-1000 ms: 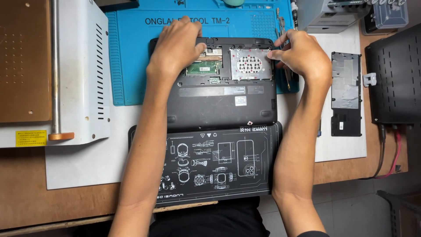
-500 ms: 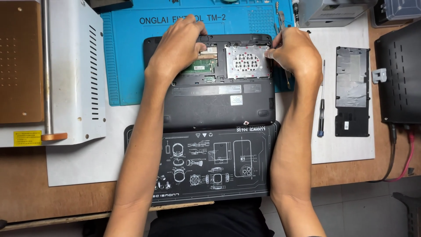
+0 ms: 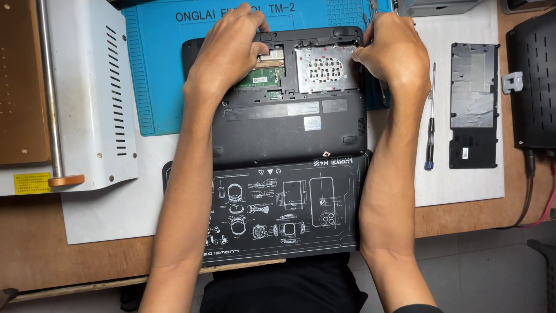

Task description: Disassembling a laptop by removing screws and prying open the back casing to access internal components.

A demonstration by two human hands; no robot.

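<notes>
My left hand [image 3: 229, 52] rests curled on the far edge of the upturned black laptop [image 3: 284, 130], fingertips pressed beside its open memory bay; it clamps nothing I can make out. My right hand [image 3: 389, 51] sits at the laptop's far right corner, fingers pinched shut, though I cannot tell on what. Between them lies the perforated metal drive cover [image 3: 325, 68]. The laptop lies on a blue mat [image 3: 156, 69]; right of it are a slim screwdriver [image 3: 430, 116] and the removed base panel [image 3: 474, 104] on the counter [image 3: 35, 243]. I judge that prying unevenly could crack the plastic shell.
</notes>
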